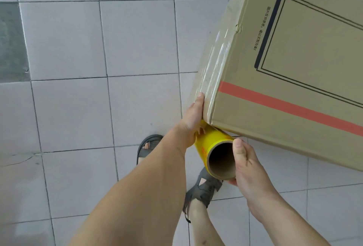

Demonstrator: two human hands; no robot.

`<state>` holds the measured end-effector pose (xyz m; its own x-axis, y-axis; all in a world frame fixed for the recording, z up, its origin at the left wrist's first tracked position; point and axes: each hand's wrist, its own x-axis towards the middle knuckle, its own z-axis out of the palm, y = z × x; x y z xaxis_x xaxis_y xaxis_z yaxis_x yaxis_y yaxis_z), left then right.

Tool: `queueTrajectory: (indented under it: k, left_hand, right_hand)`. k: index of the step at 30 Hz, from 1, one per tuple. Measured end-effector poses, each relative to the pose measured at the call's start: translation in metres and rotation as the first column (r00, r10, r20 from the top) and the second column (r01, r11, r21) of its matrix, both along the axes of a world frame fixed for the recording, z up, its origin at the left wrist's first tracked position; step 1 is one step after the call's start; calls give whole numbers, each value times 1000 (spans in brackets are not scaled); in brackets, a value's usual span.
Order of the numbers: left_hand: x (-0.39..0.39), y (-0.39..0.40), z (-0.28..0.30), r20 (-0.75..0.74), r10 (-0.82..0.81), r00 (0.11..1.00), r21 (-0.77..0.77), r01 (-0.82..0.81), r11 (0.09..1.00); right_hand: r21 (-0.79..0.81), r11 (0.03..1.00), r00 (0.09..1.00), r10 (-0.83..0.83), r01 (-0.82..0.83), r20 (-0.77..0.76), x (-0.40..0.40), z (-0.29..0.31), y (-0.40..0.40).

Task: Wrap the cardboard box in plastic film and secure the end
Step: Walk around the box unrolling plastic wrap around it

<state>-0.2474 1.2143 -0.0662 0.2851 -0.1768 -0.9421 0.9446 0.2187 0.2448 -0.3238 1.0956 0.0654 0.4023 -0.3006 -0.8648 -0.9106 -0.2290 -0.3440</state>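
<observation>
My right hand (247, 164) gripped the near end of the film roll (216, 153), thumb laid across the rim of its open cardboard core and the fingers curled round underneath. My left hand (193, 122) held the far end of the same roll, fingers wrapped over the yellow surface, while its thumb lay straight up against the near corner edge of the cardboard box (294, 80). The roll sat just below that corner, touching or nearly touching the box's underside; I could not tell which. From the roll, the plastic film (215, 63) ran up the narrow side face of the box beside my left thumb, lying flat on the cardboard with glossy wrinkles showing. The box rose away from the roll toward the upper right, tilted in my view, its broad face carrying a red stripe (290, 106) closest to the roll and a black double-line rectangle (314, 53) beyond it, with a line of small print I could not read along the rectangle's left side. Below the roll were my two feet in grey sandals (204, 188), one directly under the roll and the other to its left. All of it stood over the pale tiled floor (78, 108), with a darker grey patch (11, 43) far to the left of the box.
</observation>
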Motion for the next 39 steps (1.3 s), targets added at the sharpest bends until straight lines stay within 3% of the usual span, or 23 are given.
queueTrajectory:
  k: [6, 8, 10, 12, 16, 20, 24, 27, 31, 34, 39]
  left_hand:
    - [-7, -4, -16, -1, 117, 993, -37, -117, 992]
    - [-17, -4, -23, -33, 210, 977, 56, -208, 977]
    - [-21, 1, 13, -42, 215, 976, 96, -211, 973]
    - [-33, 4, 62, -7, 162, 987, 70, -161, 985]
    - [-52, 3, 112, 75, -118, 990, 56, 114, 992]
    - [-38, -2, 125, 25, -333, 943, 105, 329, 939]
    - [-33, -9, 128, -79, -419, 905, 77, 425, 902]
    - [-40, -22, 132, -95, -516, 851, 102, 524, 846]
    - [-49, -36, 129, -35, -452, 891, 238, 447, 862]
    - [-58, -37, 106, -87, -386, 918, 179, 396, 901]
    - [-60, -48, 122, -133, -366, 921, 56, 376, 925]
  right_hand:
    - [17, 995, 994, -99, 100, -40, -1, 1, 0]
    - [37, 992, 992, -117, 118, -43, -1, 4, 3]
    - [47, 990, 991, -128, 130, -33, 0, 7, 7]
    - [53, 991, 992, -119, 121, -32, 1, 10, 8]
    - [57, 993, 994, -103, 105, -24, 1, 17, 9]
    - [17, 996, 995, -91, 91, -34, 0, 23, 4]
    - [15, 997, 997, 80, -80, -10, 1, 19, -15]
    - [56, 997, 998, 61, -61, 2, -9, 19, -28]
    - [209, 972, 991, -85, 105, -104, -25, 22, -36]
    - [251, 946, 977, -180, 203, -111, -26, 22, -43]
    - [97, 988, 992, 123, -120, -23, -23, 21, -57]
